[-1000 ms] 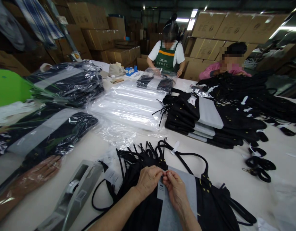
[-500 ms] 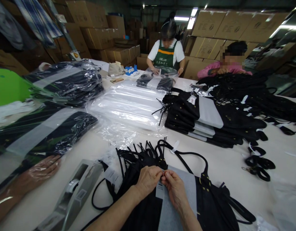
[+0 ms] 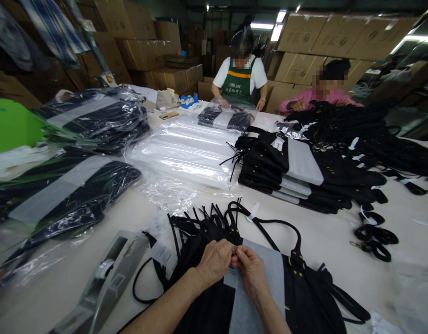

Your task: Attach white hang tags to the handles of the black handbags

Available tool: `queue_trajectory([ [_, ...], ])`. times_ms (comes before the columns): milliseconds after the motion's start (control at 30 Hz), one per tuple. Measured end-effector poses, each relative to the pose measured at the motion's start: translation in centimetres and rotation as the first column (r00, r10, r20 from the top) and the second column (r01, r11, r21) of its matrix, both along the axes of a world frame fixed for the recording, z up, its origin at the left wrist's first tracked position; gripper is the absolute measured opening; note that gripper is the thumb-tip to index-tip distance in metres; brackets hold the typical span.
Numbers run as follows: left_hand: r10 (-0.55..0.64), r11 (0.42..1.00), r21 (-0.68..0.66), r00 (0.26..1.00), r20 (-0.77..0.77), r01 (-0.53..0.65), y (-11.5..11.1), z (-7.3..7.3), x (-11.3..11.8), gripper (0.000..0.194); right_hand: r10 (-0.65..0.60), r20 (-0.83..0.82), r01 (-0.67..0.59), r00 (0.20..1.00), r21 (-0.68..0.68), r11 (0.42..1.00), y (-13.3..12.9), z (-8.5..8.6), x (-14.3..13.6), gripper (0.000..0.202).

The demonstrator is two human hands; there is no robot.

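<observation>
My left hand (image 3: 215, 262) and my right hand (image 3: 252, 273) meet over a black bag (image 3: 311, 292), fingertips pinched together. Whatever they pinch is too small to make out. Right below the fingertips hangs a pale hang tag (image 3: 230, 278). A whitish paper band (image 3: 274, 278) wraps the bag's middle, partly under my right hand. Black straps and tassel ends fan out at the far side of the bag, with a white tie (image 3: 252, 211) around one strap. Another white tag (image 3: 161, 253) lies beside the bag, left of my left hand.
A grey tape dispenser (image 3: 112, 278) stands to the left. Clear plastic bags (image 3: 189, 153) lie mid-table, with a stack of black bags (image 3: 290, 171) to their right. Plastic-wrapped bags (image 3: 67, 190) lie at left. Two co-workers (image 3: 241, 79) sit or stand across the table.
My hands stay pinched together, shifting only slightly. The other person's hand at far left has drawn back toward the frame edge. The co-worker in pink has moved a little left.
</observation>
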State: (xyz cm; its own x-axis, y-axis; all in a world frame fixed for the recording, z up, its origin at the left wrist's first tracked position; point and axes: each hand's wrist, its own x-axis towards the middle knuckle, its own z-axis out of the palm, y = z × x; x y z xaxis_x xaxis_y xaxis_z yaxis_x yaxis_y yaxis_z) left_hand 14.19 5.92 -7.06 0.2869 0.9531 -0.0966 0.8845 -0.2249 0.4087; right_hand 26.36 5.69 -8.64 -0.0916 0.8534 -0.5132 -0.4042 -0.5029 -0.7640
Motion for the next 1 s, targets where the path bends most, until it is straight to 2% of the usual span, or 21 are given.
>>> queue_trajectory([
  [300,0.001,0.999,-0.054,1.000,-0.007,-0.001,0.1,-0.9,0.0,0.024,0.008,0.074,-0.008,0.997,0.004,1.000,0.1,-0.6,-0.2,0.026],
  [700,0.034,0.984,-0.173,0.999,0.017,-0.031,0.4,-0.6,0.3,0.028,-0.001,0.217,-0.009,0.976,0.045,0.999,-0.1,-1.6,-0.8,0.025],
  [833,0.065,0.977,-0.207,0.997,0.048,-0.054,0.5,-0.8,0.2,0.027,0.018,0.295,-0.045,0.955,0.083,0.996,0.2,-1.7,-0.9,0.026],
  [933,0.091,0.972,-0.226,0.991,0.097,-0.067,0.6,-0.6,-0.2,0.027,0.027,0.351,-0.074,0.936,0.122,0.990,-0.9,-1.1,-0.6,0.027],
  [1000,0.110,0.969,-0.236,0.984,0.139,-0.075,0.6,-0.3,-0.6,0.025,-0.001,0.484,-0.135,0.875,0.246,0.960,-2.4,-0.9,-0.2,0.035],
])
